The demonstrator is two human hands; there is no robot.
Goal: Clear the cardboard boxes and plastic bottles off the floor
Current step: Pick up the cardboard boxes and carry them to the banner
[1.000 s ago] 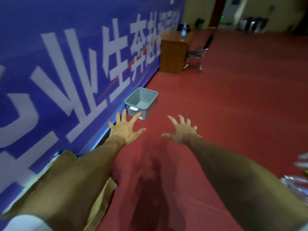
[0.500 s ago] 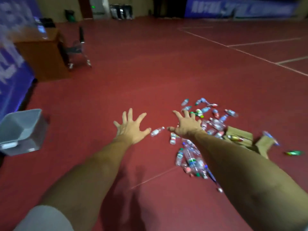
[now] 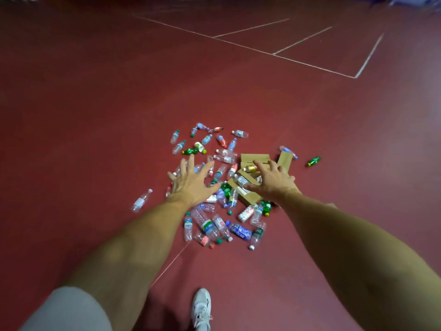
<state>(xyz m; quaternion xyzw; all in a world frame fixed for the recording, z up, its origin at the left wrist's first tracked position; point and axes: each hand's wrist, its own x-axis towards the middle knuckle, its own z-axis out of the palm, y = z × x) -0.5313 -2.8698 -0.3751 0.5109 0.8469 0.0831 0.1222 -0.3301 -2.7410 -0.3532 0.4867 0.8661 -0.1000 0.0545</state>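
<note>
Scattered heap of clear, green & red-labelled plastic bottles (image 3: 207, 225) lies on the dark-red sports floor (image 3: 95, 115), approx. centre of view. Flattened brown cardboard boxes (image 3: 253, 158) sit at the heap's 2 o'clock edge, bottles touching and overlapping them.

L hand (image 3: 191, 185): palm down, fingers splayed wide, holding nothing, over the heap's 9 o'clock side. R hand (image 3: 274, 182): likewise spread wide & empty, over the boxes at 3 o'clock. Can't tell if either hand touches anything below it.

Strays: one clear plastic bottle w/ white label (image 3: 140, 201) lies apart at the heap's 9 o'clock; one small green plastic bottle (image 3: 313, 160) lies apart at 3 o'clock.

Thin white court lines (image 3: 260, 51) cross the floor at 12–2 o'clock of the view. White lace-up sneaker (image 3: 201, 306) at 6 o'clock; pale grey sleeve (image 3: 69, 311) at 7 o'clock, on the L arm.
</note>
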